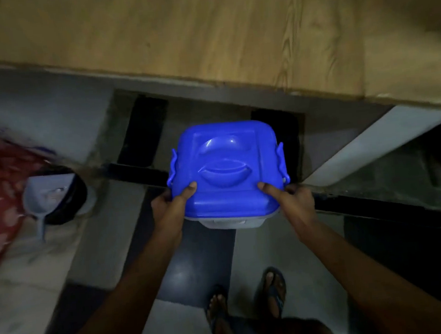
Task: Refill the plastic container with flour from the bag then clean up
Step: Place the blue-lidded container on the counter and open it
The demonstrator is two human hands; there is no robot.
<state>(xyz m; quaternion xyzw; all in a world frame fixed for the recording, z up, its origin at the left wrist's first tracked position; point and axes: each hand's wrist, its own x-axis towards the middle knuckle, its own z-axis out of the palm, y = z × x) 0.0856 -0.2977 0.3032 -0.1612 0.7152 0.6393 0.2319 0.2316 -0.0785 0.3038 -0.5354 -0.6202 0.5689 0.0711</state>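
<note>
- A square plastic container (226,171) with a glossy blue clip-on lid (224,163) is held above the tiled floor (283,247), before a wooden table (200,28);
- its near corners are gripped by the left hand (170,202) and right hand (290,195), thumbs pressed on top.

A single wide-angle view from the person's head looks steeply down and forward, close over both outstretched arms. The left hand (170,201) and right hand (296,196) sit near frame centre, with the wooden tabletop (200,28) beyond them across the top and the person's sandalled feet (247,301) below them at the bottom edge. Straight edges bow toward the corners.
</note>
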